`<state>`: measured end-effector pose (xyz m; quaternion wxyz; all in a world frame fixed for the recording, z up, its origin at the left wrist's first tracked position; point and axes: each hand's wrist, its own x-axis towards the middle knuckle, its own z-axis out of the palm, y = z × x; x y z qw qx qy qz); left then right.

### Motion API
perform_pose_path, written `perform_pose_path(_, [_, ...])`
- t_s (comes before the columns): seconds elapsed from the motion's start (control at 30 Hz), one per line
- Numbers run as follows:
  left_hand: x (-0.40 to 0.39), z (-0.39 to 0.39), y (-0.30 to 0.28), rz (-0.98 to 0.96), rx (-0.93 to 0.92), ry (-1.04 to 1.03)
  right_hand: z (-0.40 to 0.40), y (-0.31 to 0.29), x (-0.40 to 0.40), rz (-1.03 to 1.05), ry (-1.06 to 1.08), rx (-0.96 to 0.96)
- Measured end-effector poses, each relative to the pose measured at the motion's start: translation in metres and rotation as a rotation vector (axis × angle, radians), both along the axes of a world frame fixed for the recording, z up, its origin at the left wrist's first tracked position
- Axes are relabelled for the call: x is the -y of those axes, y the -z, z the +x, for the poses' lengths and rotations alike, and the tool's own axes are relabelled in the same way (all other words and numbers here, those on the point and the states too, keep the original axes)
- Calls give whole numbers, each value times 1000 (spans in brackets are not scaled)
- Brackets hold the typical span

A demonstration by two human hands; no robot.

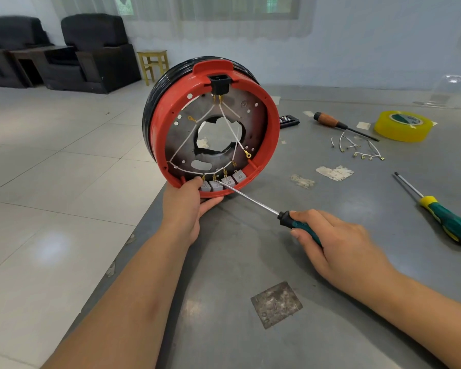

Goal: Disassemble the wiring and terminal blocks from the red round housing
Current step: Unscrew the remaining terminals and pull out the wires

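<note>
Four grey terminal blocks (221,182) sit low in the red housing (273,123), centre frame — left hand (188,201) grips its rim, right hand (333,238) grips the screwdriver (253,201), shaft angled up-left, tip at the blocks.

Bright daylight from window (237,6); floor (51,249) glare; sharp; wide-angle edge distortion.

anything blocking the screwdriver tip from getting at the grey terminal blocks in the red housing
Nothing visible does. The screwdriver held by the right hand already has its tip at the second of the grey terminal blocks along the bottom rim of the red housing. The left hand grips the rim beside them, its thumb over the leftmost block only.
</note>
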<state>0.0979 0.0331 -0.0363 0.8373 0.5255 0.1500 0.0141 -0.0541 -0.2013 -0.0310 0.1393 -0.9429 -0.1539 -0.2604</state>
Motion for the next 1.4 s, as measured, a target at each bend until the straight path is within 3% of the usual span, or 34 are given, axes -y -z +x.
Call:
perform_pose_path(0.3, [-1,0,-1,-46,-35,-13,2,4,-4,181,22,-140])
perform_pose_path(0.57, [-2,-2,-3,-65,-41,-23,6,9,-7,626,-7,-376])
perform_pose_path(0.77, [0,-3,-4,-61,-47,-29,14,-6,-2,1100,-43,-671])
perform_pose_path(0.87, [-1,-3,-4,-70,-49,-33,18,-9,1,1191,-57,-735])
perform_pose_path(0.93, [-1,-3,-4,-77,-49,-28,19,-8,4,1068,-49,-658])
perform_pose_path(1.03, [-1,-4,-5,-71,-56,-25,18,-7,13,584,-8,-340])
perform_pose_path(1.17, [-1,-4,-5,-47,-44,-11,17,-13,22,193,38,-124])
perform_pose_path(1.27, [-1,-5,-5,-43,-45,-8,15,-13,23,95,28,-54])
perform_pose_path(1.4, [-2,-6,-6,-45,-42,-4,12,-11,16,118,55,-116])
